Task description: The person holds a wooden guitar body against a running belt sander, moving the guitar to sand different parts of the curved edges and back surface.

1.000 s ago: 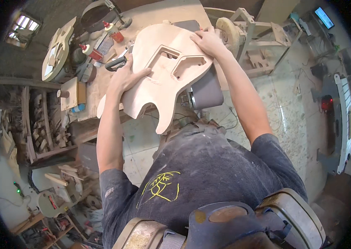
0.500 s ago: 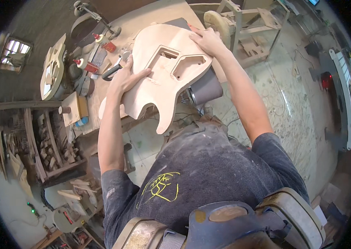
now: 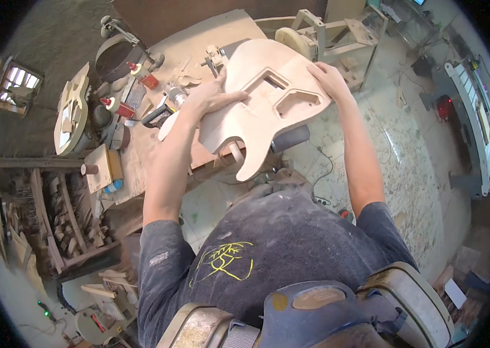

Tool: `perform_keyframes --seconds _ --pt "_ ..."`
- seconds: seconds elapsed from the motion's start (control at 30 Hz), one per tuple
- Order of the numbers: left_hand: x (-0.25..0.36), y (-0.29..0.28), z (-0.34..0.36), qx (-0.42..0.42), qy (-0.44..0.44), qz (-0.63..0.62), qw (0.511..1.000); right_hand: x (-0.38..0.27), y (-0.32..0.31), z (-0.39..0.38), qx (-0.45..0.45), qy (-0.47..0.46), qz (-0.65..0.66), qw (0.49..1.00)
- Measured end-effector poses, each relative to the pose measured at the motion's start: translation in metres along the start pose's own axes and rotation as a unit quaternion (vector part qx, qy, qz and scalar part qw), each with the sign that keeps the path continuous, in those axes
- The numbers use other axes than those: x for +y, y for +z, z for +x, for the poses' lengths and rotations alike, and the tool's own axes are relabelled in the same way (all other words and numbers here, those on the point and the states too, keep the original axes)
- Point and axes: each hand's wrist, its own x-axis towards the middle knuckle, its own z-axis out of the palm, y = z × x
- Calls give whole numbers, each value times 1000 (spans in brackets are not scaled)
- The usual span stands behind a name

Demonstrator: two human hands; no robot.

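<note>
A pale, unfinished wooden electric guitar body [image 3: 245,120] is held in front of me over the bench edge, its horns toward me. Two routed cavities show in its face. My left hand [image 3: 217,100] grips its left edge, thumb lying on the face and the other fingers hidden. On the far right edge my right hand [image 3: 327,81] is closed round the rim, its fingertips partly out of sight. A grey cylinder [image 3: 292,138], perhaps a sanding drum, shows partly behind the body. Part of another rounded wooden piece [image 3: 167,126] shows beside my left forearm.
The wooden bench [image 3: 222,29] holds two red-and-white glue bottles [image 3: 143,75], a black-handled tool [image 3: 157,115] and a lamp [image 3: 126,35]. Another guitar body [image 3: 72,113] stands at the left. Offcuts fill a rack [image 3: 71,214] lower left. A wooden frame [image 3: 343,46] stands far right.
Both hands have carried the guitar body to the right, turning it slightly. More of the bench and a clamp-like metal piece now show to its left. The grip stays on both edges.
</note>
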Motion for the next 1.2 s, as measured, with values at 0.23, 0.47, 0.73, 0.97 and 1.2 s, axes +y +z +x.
perform_keyframes --seconds 0.23,0.47,0.73,0.97,1.2 --pt "14 -9 -11 -14 35 -106 994 -37 -72 12 45 -1 86 995" --pt "25 -52 -50 49 104 -359 926 -188 -117 -15 -58 -177 314 931" --pt "51 -43 -90 -75 221 -726 647 -237 -63 -34 -64 -296 306 903" --pt "31 -22 -29 -304 280 -818 400 -145 -40 -6 -55 -63 422 903" --pt "38 -26 -30 -284 289 -833 377 -145 5 -26 -204 -35 468 859"
